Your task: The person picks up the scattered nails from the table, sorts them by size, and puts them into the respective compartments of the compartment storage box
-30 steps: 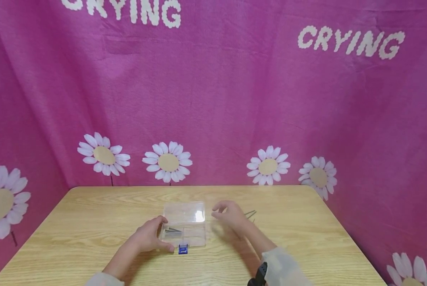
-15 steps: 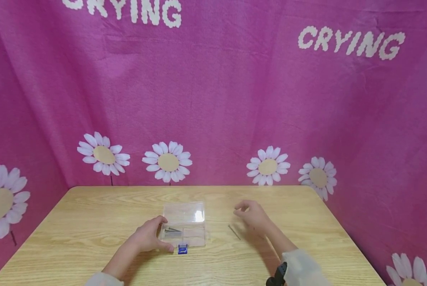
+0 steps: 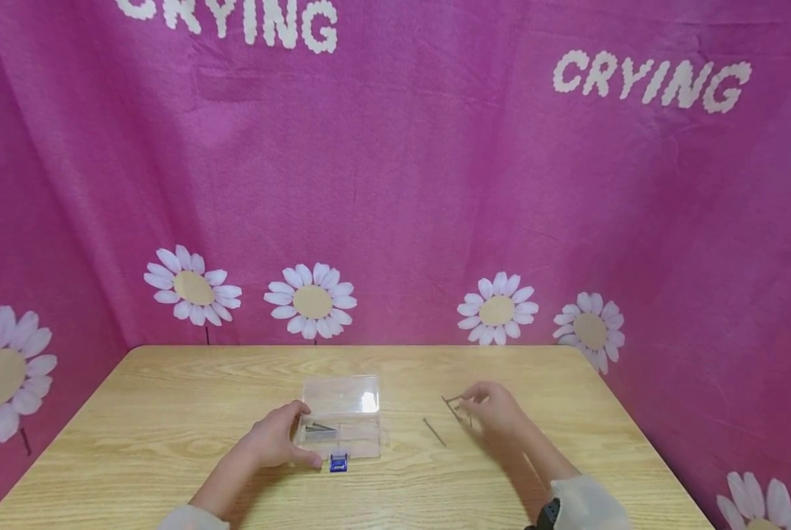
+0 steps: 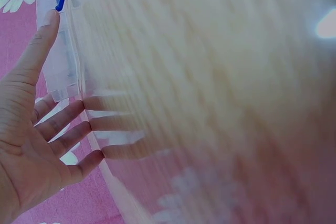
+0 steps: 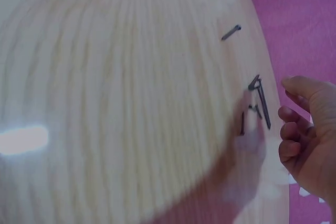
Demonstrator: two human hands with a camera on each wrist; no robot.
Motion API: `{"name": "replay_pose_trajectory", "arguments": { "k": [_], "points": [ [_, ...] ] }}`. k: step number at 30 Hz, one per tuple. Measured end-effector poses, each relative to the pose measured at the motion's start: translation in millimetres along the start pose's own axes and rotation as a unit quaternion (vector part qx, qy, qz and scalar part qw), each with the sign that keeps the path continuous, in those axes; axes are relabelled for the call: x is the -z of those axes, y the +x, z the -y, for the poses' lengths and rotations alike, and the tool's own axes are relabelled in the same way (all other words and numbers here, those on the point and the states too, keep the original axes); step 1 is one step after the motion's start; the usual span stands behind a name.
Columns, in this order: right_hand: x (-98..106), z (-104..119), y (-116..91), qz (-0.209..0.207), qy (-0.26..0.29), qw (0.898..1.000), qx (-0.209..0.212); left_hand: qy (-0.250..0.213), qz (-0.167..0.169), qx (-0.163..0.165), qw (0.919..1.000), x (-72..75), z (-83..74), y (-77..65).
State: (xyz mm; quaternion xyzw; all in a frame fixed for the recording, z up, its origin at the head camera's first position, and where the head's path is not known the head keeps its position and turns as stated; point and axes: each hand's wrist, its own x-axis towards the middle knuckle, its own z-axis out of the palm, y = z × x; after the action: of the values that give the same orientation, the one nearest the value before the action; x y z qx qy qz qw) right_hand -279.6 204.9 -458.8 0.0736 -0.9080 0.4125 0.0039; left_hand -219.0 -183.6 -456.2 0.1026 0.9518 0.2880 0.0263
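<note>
A clear plastic box (image 3: 360,439) with a blue latch (image 3: 338,463) stands on the table, its lid (image 3: 338,394) raised at the back. Several dark nails (image 3: 319,427) lie in its left compartment. My left hand (image 3: 276,440) grips the box's left end, thumb at the front near the latch and index finger at the back. To the right, my right hand (image 3: 497,412) hovers beside several loose nails. In the right wrist view its fingers are loosely bent and hold nothing, a little apart from a long nail (image 5: 264,107). A single nail (image 5: 231,32) lies away from the others.
The wooden table (image 3: 196,383) has a light grain and rounded far corners. Behind it and at both sides hangs a pink cloth (image 3: 408,221) with white flowers and lettering.
My right hand has moved right, away from the box, and come down by the loose nails, uncovering the single nail. My left hand and the box stay put.
</note>
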Motion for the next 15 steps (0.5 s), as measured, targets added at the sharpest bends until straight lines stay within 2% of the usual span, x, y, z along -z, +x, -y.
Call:
{"name": "replay_pose_trajectory", "arguments": {
  "k": [6, 15],
  "points": [
    [10, -12, -8, 0.02, -0.008, 1.0, 0.016, -0.001, 0.004, 0.002, 1.0, 0.1, -0.5, 1.2],
    [21, -18, -22, 0.061, -0.015, 0.997, 0.044, 0.002, 0.005, 0.003, 1.0, 0.7, 0.0, 0.9]
  ]
}}
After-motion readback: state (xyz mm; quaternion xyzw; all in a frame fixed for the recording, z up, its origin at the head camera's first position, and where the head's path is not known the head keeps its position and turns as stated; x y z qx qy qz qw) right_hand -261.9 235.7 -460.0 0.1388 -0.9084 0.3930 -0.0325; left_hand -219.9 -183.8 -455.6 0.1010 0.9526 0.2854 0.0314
